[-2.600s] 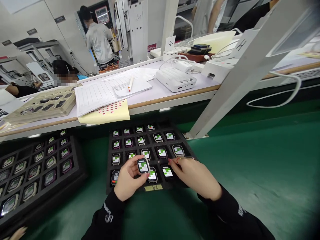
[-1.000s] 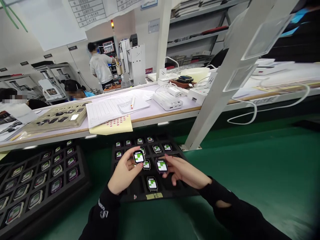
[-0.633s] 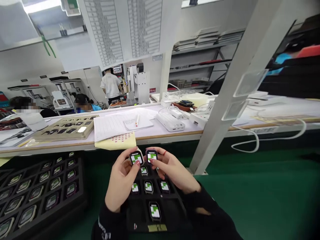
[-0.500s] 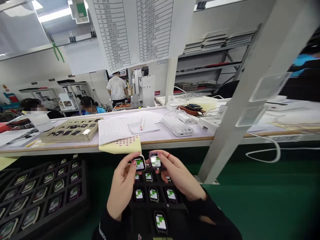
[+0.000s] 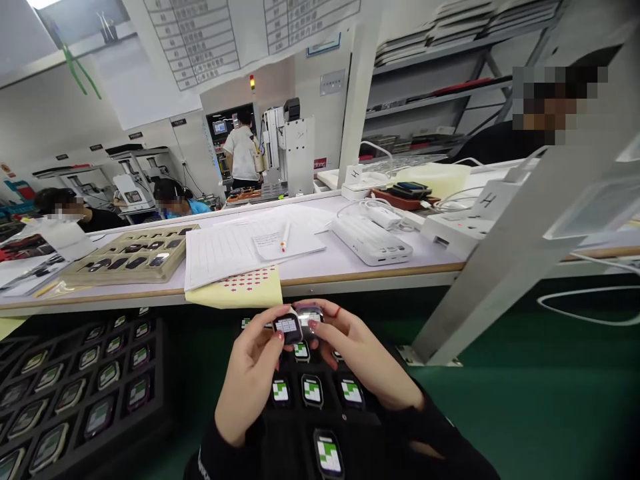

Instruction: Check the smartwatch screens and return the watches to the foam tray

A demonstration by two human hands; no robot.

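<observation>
My left hand (image 5: 253, 370) pinches a smartwatch (image 5: 287, 328) with a pale case and a dark screen showing white text. Close beside it, my right hand (image 5: 353, 350) grips a second smartwatch (image 5: 311, 319), its thumb over a glare-washed screen. The two watches are side by side, their edges meeting or overlapping. Below my hands lies a black foam tray (image 5: 285, 437) whose slots hold several watches with green and white screens, among them a front watch (image 5: 329, 455). My forearms and hands hide parts of this tray.
Another black tray (image 5: 163, 393) full of watches lies at the left. Above runs a shelf (image 5: 305, 291) with papers (image 5: 225, 250), a white power bank (image 5: 370, 240) and a beige parts tray (image 5: 173, 267). A slanted metal post (image 5: 475, 280) stands at right. Several people work beyond.
The two watches have come closer together, and the left one's screen has gone from green and white to dark with white text. My right thumb now presses its watch's screen. The view has shifted.
</observation>
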